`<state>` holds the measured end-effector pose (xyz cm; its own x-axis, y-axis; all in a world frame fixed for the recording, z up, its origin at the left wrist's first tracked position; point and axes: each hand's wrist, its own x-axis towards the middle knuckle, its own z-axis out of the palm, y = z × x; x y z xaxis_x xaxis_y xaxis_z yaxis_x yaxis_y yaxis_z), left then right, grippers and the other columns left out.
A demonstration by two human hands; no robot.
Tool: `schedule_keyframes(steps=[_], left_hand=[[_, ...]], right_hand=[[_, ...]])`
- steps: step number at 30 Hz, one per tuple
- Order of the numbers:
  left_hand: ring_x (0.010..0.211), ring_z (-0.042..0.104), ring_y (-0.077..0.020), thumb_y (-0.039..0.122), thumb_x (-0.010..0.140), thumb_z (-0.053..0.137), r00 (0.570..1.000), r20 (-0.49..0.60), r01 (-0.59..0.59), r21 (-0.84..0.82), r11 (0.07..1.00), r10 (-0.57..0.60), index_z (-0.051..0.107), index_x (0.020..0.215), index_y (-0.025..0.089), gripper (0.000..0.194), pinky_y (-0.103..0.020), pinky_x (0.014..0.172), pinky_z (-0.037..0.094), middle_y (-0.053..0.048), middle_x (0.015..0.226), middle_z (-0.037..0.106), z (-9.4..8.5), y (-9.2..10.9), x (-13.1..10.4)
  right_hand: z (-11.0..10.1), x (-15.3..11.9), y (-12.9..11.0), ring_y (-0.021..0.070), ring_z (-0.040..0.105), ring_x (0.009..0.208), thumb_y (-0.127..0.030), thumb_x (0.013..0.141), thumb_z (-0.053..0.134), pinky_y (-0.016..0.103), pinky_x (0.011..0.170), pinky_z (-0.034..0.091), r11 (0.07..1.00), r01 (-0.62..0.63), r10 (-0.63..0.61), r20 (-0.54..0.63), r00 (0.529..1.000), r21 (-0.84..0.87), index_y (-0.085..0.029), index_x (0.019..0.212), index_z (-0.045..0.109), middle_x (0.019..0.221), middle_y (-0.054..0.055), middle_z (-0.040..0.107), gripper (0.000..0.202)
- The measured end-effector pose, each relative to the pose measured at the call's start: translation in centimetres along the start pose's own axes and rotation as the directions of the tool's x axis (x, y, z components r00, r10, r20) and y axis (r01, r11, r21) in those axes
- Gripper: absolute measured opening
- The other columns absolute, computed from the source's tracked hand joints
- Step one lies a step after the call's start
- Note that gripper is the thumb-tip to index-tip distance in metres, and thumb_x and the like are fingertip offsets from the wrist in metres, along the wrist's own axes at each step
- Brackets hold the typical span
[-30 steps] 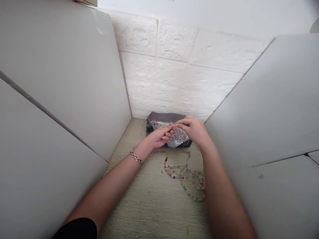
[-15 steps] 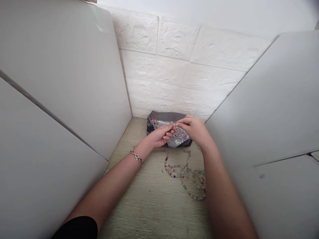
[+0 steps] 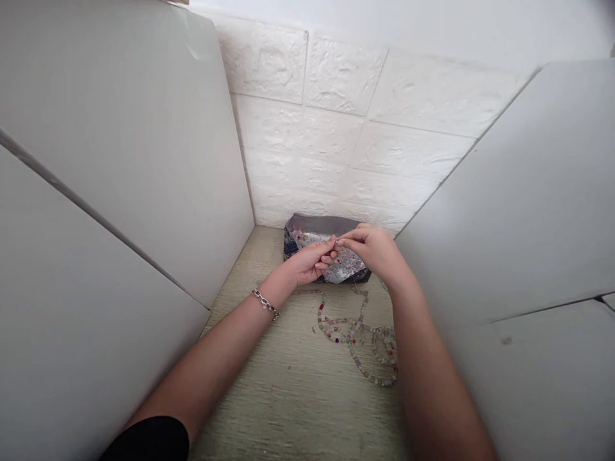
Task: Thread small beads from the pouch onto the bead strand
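My left hand (image 3: 314, 259) is closed in a pinch above an open box of beads, thumb and forefinger meeting my right fingertips; what it grips is too small to make out. My right hand (image 3: 372, 248) pinches a tiny pale bead (image 3: 337, 241) between thumb and forefinger, touching the left fingertips. Below them, the dark patterned box (image 3: 291, 246) has a grey inner wall and holds many small, multicoloured loose beads (image 3: 348, 262). A long strand of clear, pink, red and green beads (image 3: 358, 362) lies in loops on the tabletop, partly hidden by my right forearm.
Pale grey panels stand close on the left (image 3: 158, 147) and right (image 3: 519, 192). A white brick-textured wall (image 3: 331, 134) rises behind the box. The pale greenish wood-grain tabletop (image 3: 288, 397) lies under my arms. A chain bracelet (image 3: 266, 303) circles my left wrist.
My fingertips have shifted slightly against each other, and the pale bead sits a little differently between them. The box and the strand stay in place.
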<state>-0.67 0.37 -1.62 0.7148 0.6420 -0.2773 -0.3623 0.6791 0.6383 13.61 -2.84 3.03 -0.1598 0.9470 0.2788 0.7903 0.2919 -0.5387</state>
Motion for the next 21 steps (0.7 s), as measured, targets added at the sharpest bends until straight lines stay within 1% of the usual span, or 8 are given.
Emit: schedule_keyframes(steps=[6, 14, 18, 21], left_hand=[[0.037, 0.031, 0.0021, 0.021, 0.081, 0.049, 0.995, -0.066, -0.068, 0.076, 0.995, 0.073, 0.053, 0.067, 0.01, 0.018, -0.007, 0.029, 0.019, 0.004, 0.055, 0.04, 0.35, 0.0, 0.13], [0.038, 0.032, 0.0024, 0.019, 0.08, 0.051, 0.993, -0.075, -0.08, 0.119, 0.99, 0.09, 0.055, 0.073, 0.01, 0.012, -0.008, 0.03, 0.019, 0.003, 0.058, 0.042, 0.34, 0.0, 0.27], [0.037, 0.031, 0.0025, 0.018, 0.082, 0.048, 0.994, -0.072, -0.074, 0.076, 0.994, 0.08, 0.053, 0.07, 0.009, 0.016, -0.007, 0.029, 0.018, 0.003, 0.058, 0.041, 0.48, 0.15, 0.2], [0.037, 0.031, 0.0032, 0.013, 0.082, 0.045, 0.998, -0.045, -0.043, -0.005, 0.999, 0.043, 0.053, 0.07, 0.009, 0.015, -0.006, 0.03, 0.019, 0.003, 0.058, 0.041, 0.43, 0.41, 0.04]], right_hand=[[0.0, -0.02, 0.02, 0.0135, 0.054, 0.068, -0.025, 0.074, 0.051, 0.024, 0.062, 0.037, 1.0, -0.029, 0.029, 0.019, 0.999, -0.006, -0.021, 0.076, 0.07, 0.074, 0.002, 0.064, 0.019], [0.37, 0.18, 0.27, 0.0134, 0.054, 0.066, -0.026, 0.074, 0.052, 0.024, 0.061, 0.036, 0.999, -0.033, 0.033, 0.022, 0.999, -0.021, -0.02, 0.078, 0.071, 0.074, 0.003, 0.065, 0.02], [0.46, 0.24, 0.33, 0.0132, 0.054, 0.066, -0.025, 0.074, 0.052, 0.025, 0.062, 0.036, 0.999, -0.036, 0.036, 0.004, 0.999, -0.011, -0.02, 0.075, 0.071, 0.073, 0.002, 0.065, 0.019], [0.46, 0.2, 0.3, 0.0134, 0.055, 0.069, -0.024, 0.073, 0.052, 0.025, 0.065, 0.038, 0.999, -0.04, 0.041, -0.024, 0.999, 0.02, -0.022, 0.075, 0.071, 0.075, 0.002, 0.066, 0.019]])
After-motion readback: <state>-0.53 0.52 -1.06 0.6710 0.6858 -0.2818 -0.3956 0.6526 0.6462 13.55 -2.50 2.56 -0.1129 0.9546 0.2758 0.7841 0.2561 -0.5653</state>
